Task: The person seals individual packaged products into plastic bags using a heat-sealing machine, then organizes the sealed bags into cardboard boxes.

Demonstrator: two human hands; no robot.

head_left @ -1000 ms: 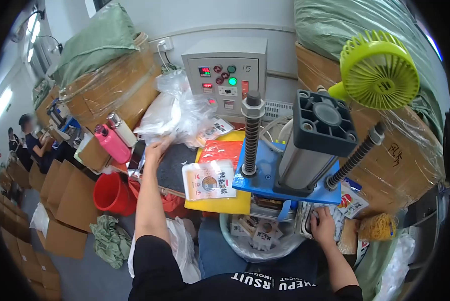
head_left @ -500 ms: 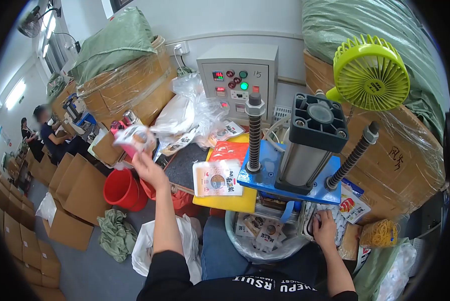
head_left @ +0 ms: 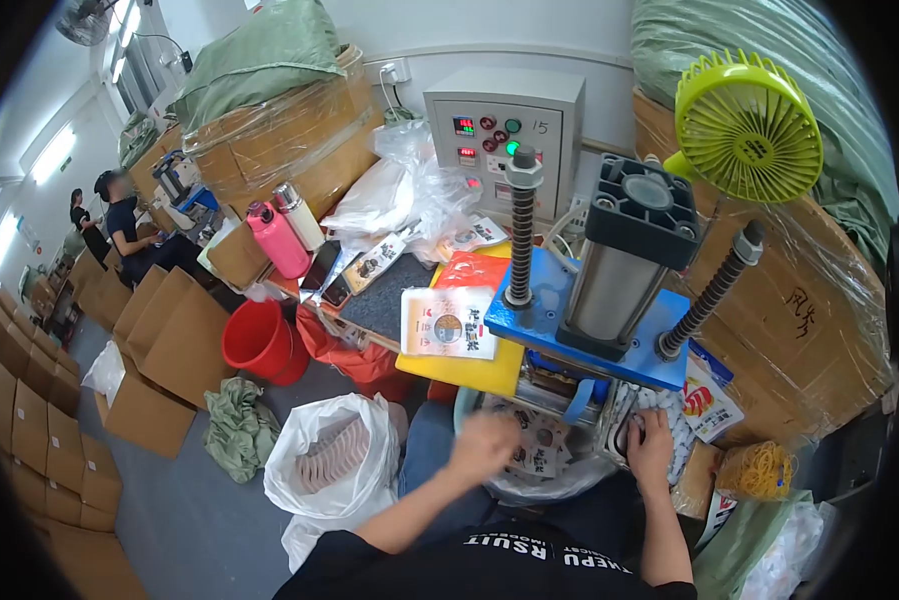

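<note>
Smeared by motion, my left hand (head_left: 484, 445) is over the left side of a plastic-lined bin (head_left: 559, 490) in front of my lap; whether it holds anything cannot be made out. Loose printed packets (head_left: 541, 455) lie in that bin. My right hand (head_left: 651, 447) is low at the right of the press, its fingers curled over a small dark object whose kind is hidden. The press has a blue plate (head_left: 544, 315) and a metal cylinder (head_left: 609, 305). Left of it, a stack of printed packets (head_left: 447, 325) rests on a yellow sheet (head_left: 459, 372).
A white bag (head_left: 314, 420) with layered pieces inside and a red bucket (head_left: 264, 340) stand at left. Behind are bottles (head_left: 279, 240), a control box (head_left: 504, 130) and a green fan (head_left: 749, 125). Open cartons (head_left: 159, 400) line the floor; a co-worker (head_left: 134, 235) sits far left.
My left hand came from the upper left, where it held a printed packet, down to the bin; that packet no longer shows in it. My right hand stays beside the press. The view shifted slightly.
</note>
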